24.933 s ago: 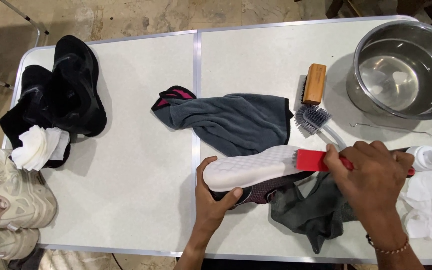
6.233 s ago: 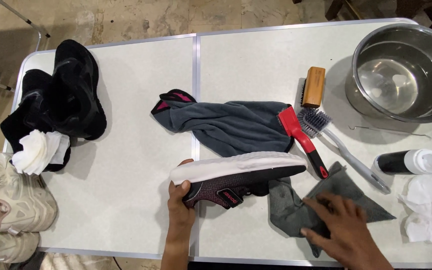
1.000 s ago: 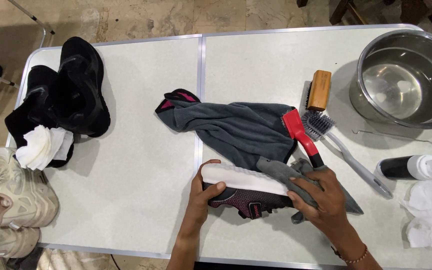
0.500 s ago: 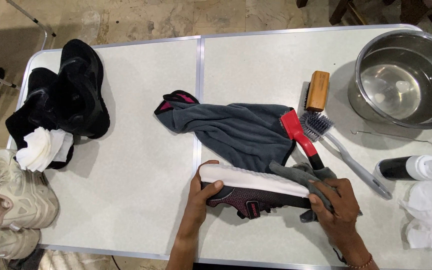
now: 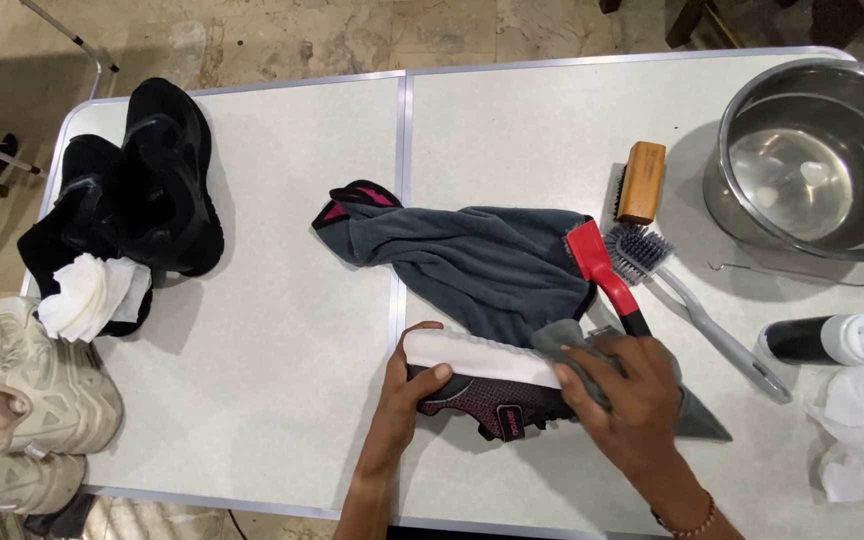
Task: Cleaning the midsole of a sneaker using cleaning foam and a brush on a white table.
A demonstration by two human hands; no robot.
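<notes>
- While my left hand [image 5: 404,398] grips the toe end of the dark red shoe [image 5: 487,385], the shoe lies on its side at the bottom middle of the picture, with its white sole [image 5: 477,358] turned away from me.
- My left fingers are curled tight, with the thumb on the side of the shoe and the rest wrapped over the sole.
- My right hand [image 5: 624,392] is closed on a small gray cloth [image 5: 580,350] and presses it on the heel end of the sole.
- A big gray towel [image 5: 472,258] lies just past the shoe, in the middle of the table [image 5: 282,300].
- A red brush [image 5: 604,272] lies by the towel's right edge, and its black handle ends at my right hand.
- Next to it are a gray brush [image 5: 687,300] and a wooden brush [image 5: 641,182].
- A shiny metal bowl [image 5: 820,150] sits at the upper right.
- A pump bottle [image 5: 837,340] lies at the right edge.
- Black shoes [image 5: 137,190] sit at the upper left, and pale shoes [image 5: 22,400] are at the lower left.
</notes>
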